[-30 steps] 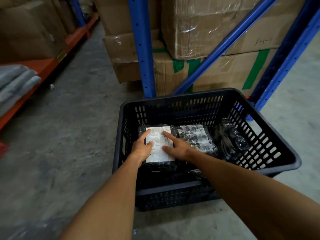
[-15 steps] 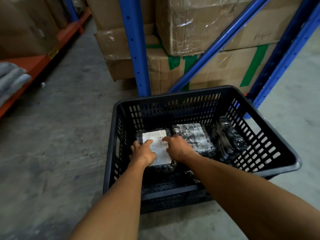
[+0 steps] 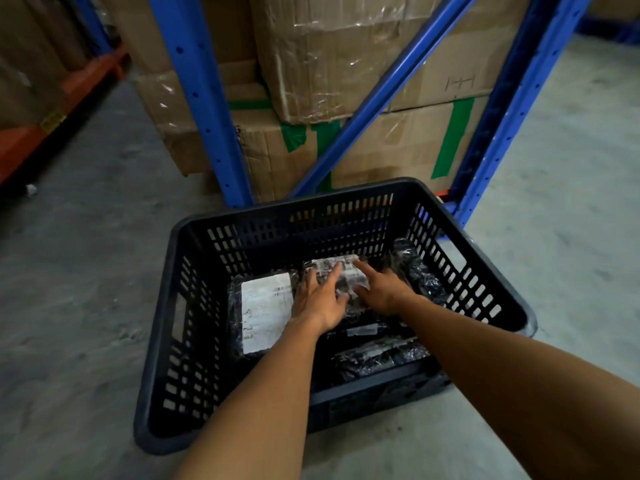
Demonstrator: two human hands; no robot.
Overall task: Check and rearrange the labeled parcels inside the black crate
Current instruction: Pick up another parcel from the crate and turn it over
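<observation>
You are shifting both hands off the left parcel onto the middle parcel in the black crate. Left hand and right hand are lying spread on it, fingers apart, nothing clamped. Left label checked, likely; middle one next.

i see a black slotted crate, white label on black parcel, blue rack post upper left, brown boxes with green tape.

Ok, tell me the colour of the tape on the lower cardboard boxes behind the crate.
Green tape, clearest in the head view.
</observation>
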